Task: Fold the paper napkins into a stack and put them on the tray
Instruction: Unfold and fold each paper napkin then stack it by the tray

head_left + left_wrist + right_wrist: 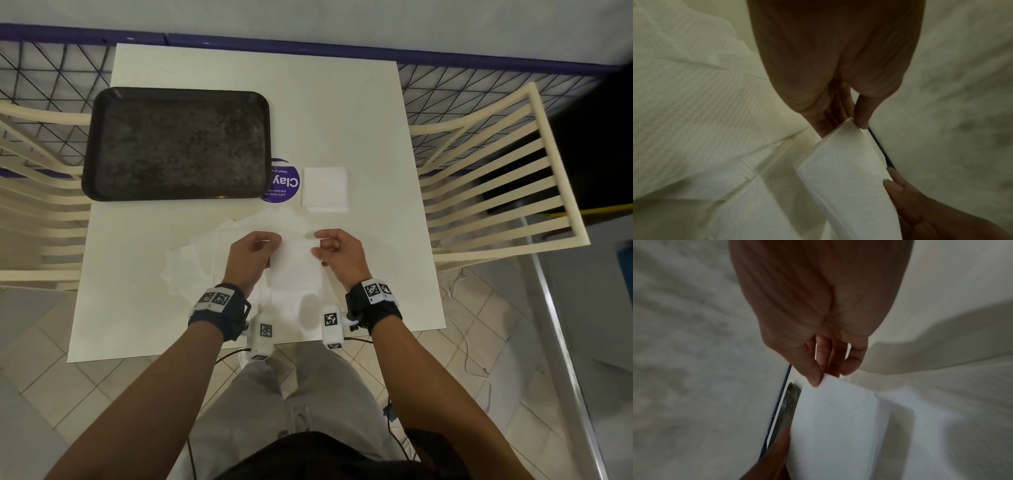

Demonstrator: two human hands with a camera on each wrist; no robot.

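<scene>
Left hand [251, 251] and right hand [337, 251] each pinch top corner of half-folded napkin [296, 265]. Risk: thin paper tears or folds skewed if pulled unevenly; loose napkins [191, 260] at 9 o'clock may drag. Tray [176, 144] bare.

A white square table [239, 68] stands on a pale tiled floor [85, 377]. A round purple sticker [286, 181] with white lettering lies flat near the table's middle. A cream slatted chair [496, 178] sits just beside the table's right edge, another cream slatted chair [37, 192] just beside its left. Behind the table's far edge runs a black wire grid [462, 92], topped by a purple band [308, 42].
</scene>
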